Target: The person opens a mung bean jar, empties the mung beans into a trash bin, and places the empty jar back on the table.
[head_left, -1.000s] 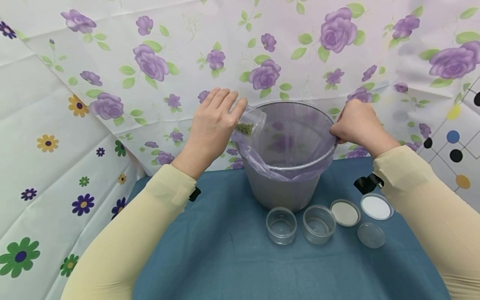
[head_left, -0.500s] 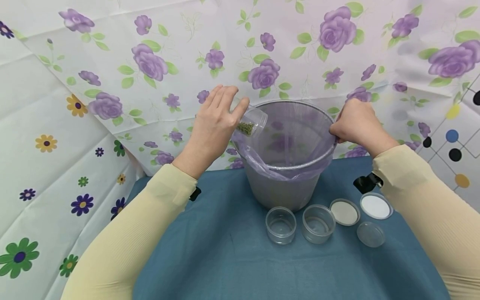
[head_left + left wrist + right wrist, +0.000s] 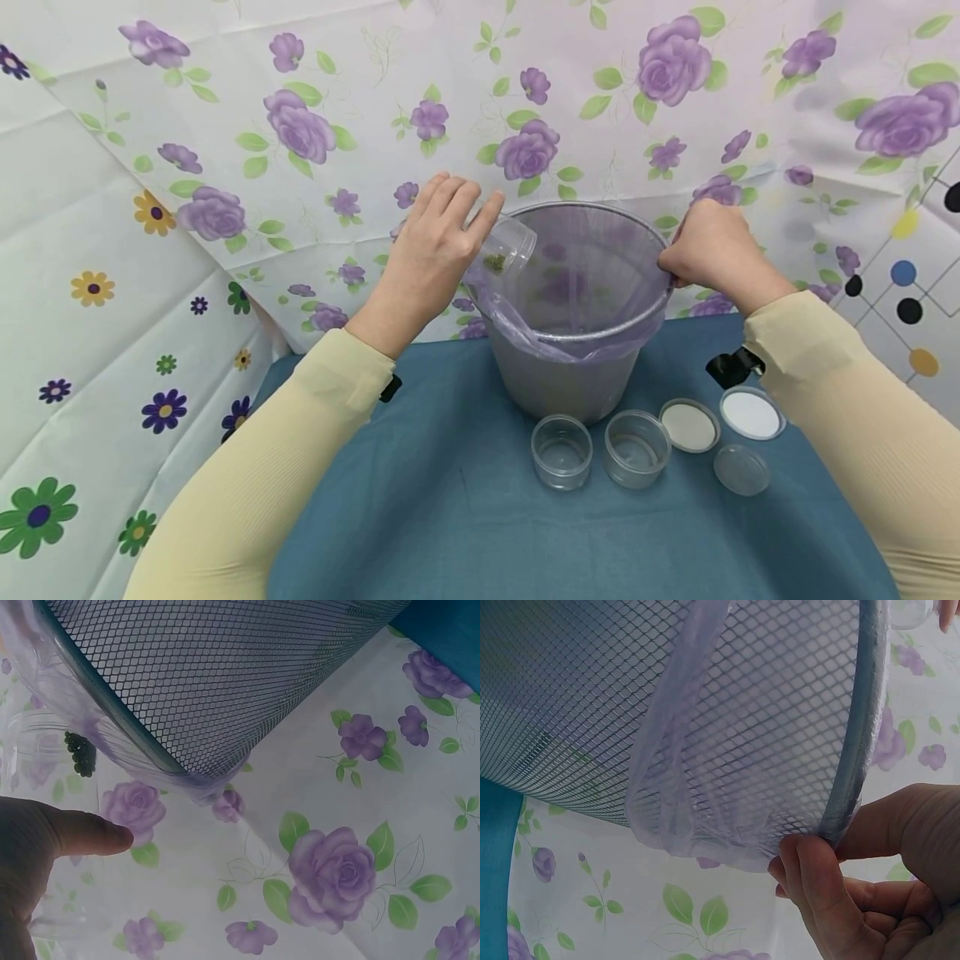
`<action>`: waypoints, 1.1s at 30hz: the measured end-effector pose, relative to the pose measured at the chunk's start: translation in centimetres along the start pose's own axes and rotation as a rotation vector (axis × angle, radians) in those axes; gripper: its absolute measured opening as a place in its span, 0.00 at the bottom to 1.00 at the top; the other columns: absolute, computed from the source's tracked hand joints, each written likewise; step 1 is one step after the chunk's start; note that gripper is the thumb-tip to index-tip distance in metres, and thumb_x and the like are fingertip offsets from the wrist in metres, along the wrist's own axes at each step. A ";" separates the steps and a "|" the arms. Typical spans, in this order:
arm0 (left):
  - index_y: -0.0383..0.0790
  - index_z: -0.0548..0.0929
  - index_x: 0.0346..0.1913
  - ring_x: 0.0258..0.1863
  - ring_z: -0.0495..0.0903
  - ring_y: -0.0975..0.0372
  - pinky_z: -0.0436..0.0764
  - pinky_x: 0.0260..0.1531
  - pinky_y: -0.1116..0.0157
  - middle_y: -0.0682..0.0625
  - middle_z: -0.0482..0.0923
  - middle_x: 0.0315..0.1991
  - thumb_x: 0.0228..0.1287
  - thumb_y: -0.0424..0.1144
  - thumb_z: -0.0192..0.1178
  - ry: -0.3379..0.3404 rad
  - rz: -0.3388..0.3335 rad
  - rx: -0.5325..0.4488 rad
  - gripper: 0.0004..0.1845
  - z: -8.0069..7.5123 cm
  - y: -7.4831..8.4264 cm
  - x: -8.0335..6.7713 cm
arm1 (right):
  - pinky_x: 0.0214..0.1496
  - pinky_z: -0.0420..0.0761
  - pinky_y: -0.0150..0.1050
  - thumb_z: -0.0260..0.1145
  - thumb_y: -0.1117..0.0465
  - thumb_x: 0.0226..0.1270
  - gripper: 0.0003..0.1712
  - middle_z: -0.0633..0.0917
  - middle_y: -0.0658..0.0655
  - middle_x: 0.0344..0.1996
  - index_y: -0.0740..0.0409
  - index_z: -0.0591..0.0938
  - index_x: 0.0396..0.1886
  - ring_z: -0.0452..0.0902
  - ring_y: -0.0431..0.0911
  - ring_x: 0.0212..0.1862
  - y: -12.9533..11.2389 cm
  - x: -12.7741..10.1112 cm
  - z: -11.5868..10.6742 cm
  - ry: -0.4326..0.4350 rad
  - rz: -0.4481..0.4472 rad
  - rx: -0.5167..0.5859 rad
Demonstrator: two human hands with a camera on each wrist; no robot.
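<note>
My left hand [image 3: 437, 250] grips a clear plastic jar [image 3: 517, 239], tilted at the left side of the bin with its mouth toward the inside. A small clump of green grains [image 3: 494, 263] lies in the jar; in the left wrist view the clump [image 3: 80, 754] looks dark. The grey mesh bin [image 3: 566, 387] stands upright, lined with a thin purple plastic bag [image 3: 517, 329] folded over its rim. My right hand [image 3: 712, 246] pinches the rim and bag at the right, thumb on one side and fingers on the other in the right wrist view. The bin's bottom is hidden.
Two open clear jars [image 3: 562, 454] [image 3: 637, 450] stand on the blue cloth [image 3: 480, 533] before the bin. To their right lie two lids with pale discs [image 3: 689, 425] [image 3: 752, 414] and a clear lid [image 3: 742, 469]. A flowered sheet [image 3: 360, 100] hangs close behind.
Fewer green grains show in the tilted jar now than before. My left hand has shifted slightly to the right, its index finger and thumb a little more spread. My right hand keeps its hold on the rim.
</note>
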State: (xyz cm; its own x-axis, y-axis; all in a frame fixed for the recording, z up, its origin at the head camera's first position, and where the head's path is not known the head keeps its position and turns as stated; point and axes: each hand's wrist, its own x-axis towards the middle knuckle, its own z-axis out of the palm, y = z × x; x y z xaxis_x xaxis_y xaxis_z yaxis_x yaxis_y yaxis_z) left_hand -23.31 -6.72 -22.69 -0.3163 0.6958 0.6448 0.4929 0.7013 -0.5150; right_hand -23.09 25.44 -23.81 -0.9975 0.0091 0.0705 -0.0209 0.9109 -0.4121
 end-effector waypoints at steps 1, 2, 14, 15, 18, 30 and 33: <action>0.37 0.75 0.60 0.54 0.71 0.49 0.63 0.68 0.55 0.40 0.73 0.50 0.62 0.24 0.52 0.004 0.003 0.000 0.22 0.0 0.0 0.0 | 0.20 0.71 0.38 0.58 0.63 0.46 0.12 0.80 0.52 0.07 0.60 0.83 0.11 0.76 0.48 0.16 0.0 0.0 0.0 0.000 0.000 0.002; 0.37 0.75 0.59 0.54 0.71 0.49 0.64 0.68 0.55 0.40 0.74 0.49 0.62 0.24 0.51 0.011 0.005 -0.001 0.22 0.0 0.0 0.0 | 0.19 0.71 0.38 0.58 0.63 0.46 0.12 0.80 0.52 0.07 0.60 0.83 0.11 0.76 0.48 0.16 0.0 0.0 0.0 0.000 -0.001 0.003; 0.35 0.77 0.47 0.55 0.74 0.49 0.64 0.68 0.56 0.41 0.78 0.47 0.63 0.23 0.49 0.088 0.013 -0.043 0.13 0.4 0.0 0.0 | 0.18 0.72 0.39 0.58 0.63 0.46 0.12 0.80 0.52 0.07 0.60 0.83 0.11 0.76 0.48 0.15 0.0 0.0 0.0 -0.003 -0.007 0.008; 0.35 0.78 0.48 0.56 0.74 0.49 0.64 0.67 0.55 0.41 0.79 0.48 0.63 0.23 0.49 0.090 0.012 -0.029 0.13 0.4 0.1 -0.1 | 0.18 0.72 0.39 0.58 0.63 0.46 0.12 0.80 0.52 0.07 0.60 0.83 0.11 0.76 0.48 0.15 0.0 -0.1 0.0 -0.003 -0.009 0.007; 0.38 0.79 0.50 0.59 0.72 0.50 0.64 0.67 0.55 0.43 0.79 0.50 0.64 0.25 0.51 0.086 0.007 0.005 0.15 0.4 0.1 -0.2 | 0.18 0.71 0.39 0.58 0.63 0.46 0.12 0.80 0.52 0.07 0.60 0.83 0.10 0.76 0.48 0.15 0.0 -0.1 0.0 0.001 -0.014 0.007; 0.40 0.78 0.56 0.62 0.70 0.50 0.63 0.68 0.57 0.44 0.76 0.57 0.64 0.27 0.53 0.053 0.013 0.035 0.18 0.2 0.2 -0.3 | 0.19 0.71 0.38 0.58 0.63 0.47 0.12 0.80 0.52 0.07 0.60 0.83 0.10 0.76 0.48 0.15 0.1 0.0 0.1 0.005 -0.021 0.008; 0.40 0.77 0.57 0.62 0.69 0.50 0.62 0.69 0.57 0.43 0.76 0.57 0.63 0.27 0.54 0.047 0.010 0.031 0.19 0.2 0.2 -0.3 | 0.19 0.71 0.38 0.58 0.63 0.47 0.12 0.80 0.52 0.07 0.60 0.83 0.10 0.76 0.48 0.14 0.1 0.0 0.1 0.007 -0.019 0.007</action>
State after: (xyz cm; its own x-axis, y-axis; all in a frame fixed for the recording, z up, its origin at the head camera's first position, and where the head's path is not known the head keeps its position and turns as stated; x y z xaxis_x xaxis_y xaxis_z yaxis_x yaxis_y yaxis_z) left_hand -23.30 -6.75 -23.09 -0.2728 0.6952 0.6650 0.4707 0.6993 -0.5380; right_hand -23.12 25.49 -23.89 -0.9964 -0.0057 0.0847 -0.0406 0.9081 -0.4167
